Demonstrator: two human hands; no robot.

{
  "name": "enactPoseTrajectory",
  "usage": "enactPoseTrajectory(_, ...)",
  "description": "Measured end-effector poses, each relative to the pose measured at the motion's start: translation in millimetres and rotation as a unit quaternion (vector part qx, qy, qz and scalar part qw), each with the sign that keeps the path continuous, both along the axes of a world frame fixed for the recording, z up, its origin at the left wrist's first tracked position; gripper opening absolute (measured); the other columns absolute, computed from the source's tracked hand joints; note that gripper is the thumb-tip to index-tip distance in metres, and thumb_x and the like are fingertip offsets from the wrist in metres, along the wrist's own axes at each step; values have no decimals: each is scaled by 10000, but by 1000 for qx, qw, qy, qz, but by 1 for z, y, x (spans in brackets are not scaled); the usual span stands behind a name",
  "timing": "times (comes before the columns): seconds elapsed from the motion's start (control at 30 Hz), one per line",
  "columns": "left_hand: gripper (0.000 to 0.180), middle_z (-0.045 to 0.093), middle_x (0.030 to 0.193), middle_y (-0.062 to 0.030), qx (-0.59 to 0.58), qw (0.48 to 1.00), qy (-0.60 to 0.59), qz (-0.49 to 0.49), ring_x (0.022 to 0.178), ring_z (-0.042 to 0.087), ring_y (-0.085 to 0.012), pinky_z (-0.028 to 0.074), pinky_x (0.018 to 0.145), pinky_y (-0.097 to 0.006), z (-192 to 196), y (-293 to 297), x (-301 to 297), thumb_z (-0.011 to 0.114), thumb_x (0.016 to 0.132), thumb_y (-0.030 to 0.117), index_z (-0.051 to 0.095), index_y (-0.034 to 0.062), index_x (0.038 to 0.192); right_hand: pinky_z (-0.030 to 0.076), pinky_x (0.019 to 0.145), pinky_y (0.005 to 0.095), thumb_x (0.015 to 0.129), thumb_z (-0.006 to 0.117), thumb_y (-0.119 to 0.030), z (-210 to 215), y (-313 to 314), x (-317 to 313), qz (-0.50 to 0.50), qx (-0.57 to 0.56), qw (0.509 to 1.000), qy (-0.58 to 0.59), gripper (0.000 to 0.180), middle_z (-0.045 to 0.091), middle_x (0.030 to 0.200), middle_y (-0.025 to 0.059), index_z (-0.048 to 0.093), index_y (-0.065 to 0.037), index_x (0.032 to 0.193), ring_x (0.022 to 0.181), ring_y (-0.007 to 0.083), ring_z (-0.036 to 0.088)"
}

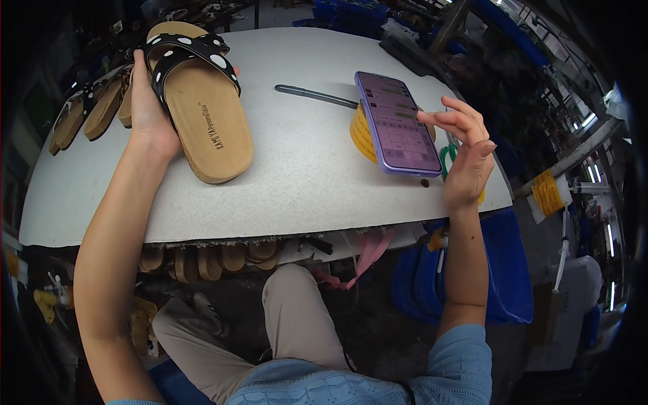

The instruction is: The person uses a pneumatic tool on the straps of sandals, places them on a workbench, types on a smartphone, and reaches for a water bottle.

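My left hand (150, 111) is closed round the side of a sandal (208, 111) with a tan footbed and crossed black straps with white dots. Its sole faces down and its heel points toward me. On the right, a phone in a purple case (398, 128) leans against a roll of yellow tape (362, 133). Beside the phone is my right hand (466, 145), fingers apart and holding nothing; a fingertip is at or very near the screen's edge. Green scissor handles (445, 160) show partly behind that hand.
A dark slim tool (314, 94) lies left of the phone on the white table (297, 182). More sandals (101, 111) stand at the far left. Under the tabletop is a row of sandals (209, 262). Blue bins (506, 270) stand below on the right.
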State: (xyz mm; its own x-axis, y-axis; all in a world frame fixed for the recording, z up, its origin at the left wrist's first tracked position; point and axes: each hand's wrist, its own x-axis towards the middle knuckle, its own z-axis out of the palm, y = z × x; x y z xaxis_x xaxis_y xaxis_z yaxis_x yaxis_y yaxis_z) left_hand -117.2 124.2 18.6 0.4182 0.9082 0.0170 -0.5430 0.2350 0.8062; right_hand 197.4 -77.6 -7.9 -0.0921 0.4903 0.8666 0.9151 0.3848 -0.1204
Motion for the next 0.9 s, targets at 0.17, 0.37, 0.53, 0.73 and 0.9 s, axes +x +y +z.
enactPoseTrajectory(0.17, 962, 577, 1450, -197, 6, 1000, 0, -3, 1312, 591, -401, 528, 1068, -528, -1, 0, -3, 155, 1010, 786, 378, 47, 1585, 321, 1111, 429, 1155, 147, -438, -4, 0, -1, -30, -5, 1000, -6, 691, 795, 997, 87, 686, -8, 1109, 1243, 266, 587)
enactPoseTrajectory(0.37, 956, 568, 1451, -233, 10, 1000, 5, -2, 1310, 588, -409, 525, 1070, -530, -4, 4, -4, 126, 1014, 778, 360, 56, 1597, 412, 1071, 473, 1149, 250, -391, -17, -13, -13, 44, 160, 985, 50, 533, 775, 1010, 155, 622, -10, 1151, 1237, 330, 584)
enactPoseTrajectory(0.53, 970, 552, 1457, -286, 33, 999, 14, 9, 1313, 584, -420, 515, 1088, -524, -4, 2, -6, 81, 1015, 769, 343, 41, 1600, 424, 893, 373, 1077, 499, -303, -44, -93, -79, 21, 59, 981, -182, 225, 781, 1047, 53, 523, -111, 1191, 1113, 266, 624)
enactPoseTrajectory(0.73, 950, 534, 1484, -267, 46, 998, 32, 15, 1334, 571, -428, 514, 1100, -523, -3, 1, -2, 75, 1025, 752, 324, 44, 1608, 460, 922, 400, 1042, 561, -254, -48, -77, -75, -19, 51, 989, -134, 237, 760, 1148, 104, 561, -83, 1205, 1114, 297, 617)
enactPoseTrajectory(0.9, 942, 529, 1489, -266, 38, 999, 18, 8, 1335, 568, -430, 513, 1098, -535, -8, 8, -8, 97, 1025, 757, 329, 54, 1608, 394, 1089, 453, 1119, 360, -233, -7, -22, -28, -74, 82, 993, -49, 440, 696, 1288, 188, 720, 21, 1110, 1231, 356, 521)
